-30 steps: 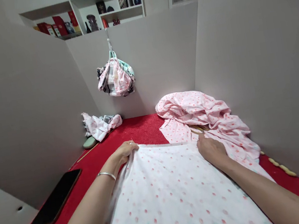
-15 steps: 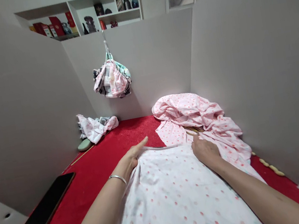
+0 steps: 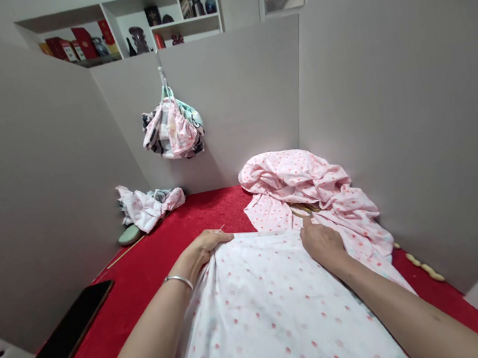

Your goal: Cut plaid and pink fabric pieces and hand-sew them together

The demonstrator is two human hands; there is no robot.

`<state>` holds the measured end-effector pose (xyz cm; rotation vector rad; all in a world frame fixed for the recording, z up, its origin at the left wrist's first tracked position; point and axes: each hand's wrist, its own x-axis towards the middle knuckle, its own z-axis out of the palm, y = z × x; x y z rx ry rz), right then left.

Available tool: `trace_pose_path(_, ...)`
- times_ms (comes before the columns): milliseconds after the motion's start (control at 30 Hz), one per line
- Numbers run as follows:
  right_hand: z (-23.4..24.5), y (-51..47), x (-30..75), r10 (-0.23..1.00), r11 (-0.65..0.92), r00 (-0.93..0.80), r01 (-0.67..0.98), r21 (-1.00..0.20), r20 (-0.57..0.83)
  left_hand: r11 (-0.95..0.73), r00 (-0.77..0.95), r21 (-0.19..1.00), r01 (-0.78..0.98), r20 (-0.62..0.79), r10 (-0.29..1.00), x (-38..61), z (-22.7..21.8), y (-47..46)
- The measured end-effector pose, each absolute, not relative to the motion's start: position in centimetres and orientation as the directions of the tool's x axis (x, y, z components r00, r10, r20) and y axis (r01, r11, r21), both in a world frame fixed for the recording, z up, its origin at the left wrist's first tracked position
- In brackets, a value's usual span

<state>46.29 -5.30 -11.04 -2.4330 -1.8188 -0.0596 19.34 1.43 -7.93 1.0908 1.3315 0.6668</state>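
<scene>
The fingers (image 3: pixel 221 238) of my left hand (image 3: pixel 202 249) are clamped on the spotted white cloth (image 3: pixel 282 311) at the left end of its far edge, and those of my right hand (image 3: pixel 324 244) are folded in a fist at the right end, their tips tucked out of sight. The cloth spreads before me over the red-covered table (image 3: pixel 212 213), its far edge nearly straight between my hands. To hold it well, I think both hands should draw apart evenly, enough to take up slack without skewing the weave. Creases gather by my left wrist, so that side probably wants smoothing outward from the grip. A loose thread (image 3: pixel 221 228) shows beside my left thumb; I'd mind that it isn't caught in the pinch. My right hand is just beside the pink spotted heap (image 3: pixel 292 173) and a brass-coloured looped thing (image 3: pixel 300 213), so I should make sure that only the white layer is in my grasp, with no pink fold, and stay clear of those loops, which might snag.
</scene>
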Motion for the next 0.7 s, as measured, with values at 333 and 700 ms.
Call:
trace_pose_path(333,-11.3,-5.5,46.2,0.954,-0.27,0.273,0.962,-0.044,0.127,0.308,0.153,0.92,0.244,-0.35,0.924,20.5,-9.4,0.9)
trace_pose_path(700,-11.4,-5.5,46.1,0.953,-0.276,0.279,0.96,-0.042,0.117,0.394,0.113,0.916,-0.078,-0.385,0.916,22.6,-10.2,1.0)
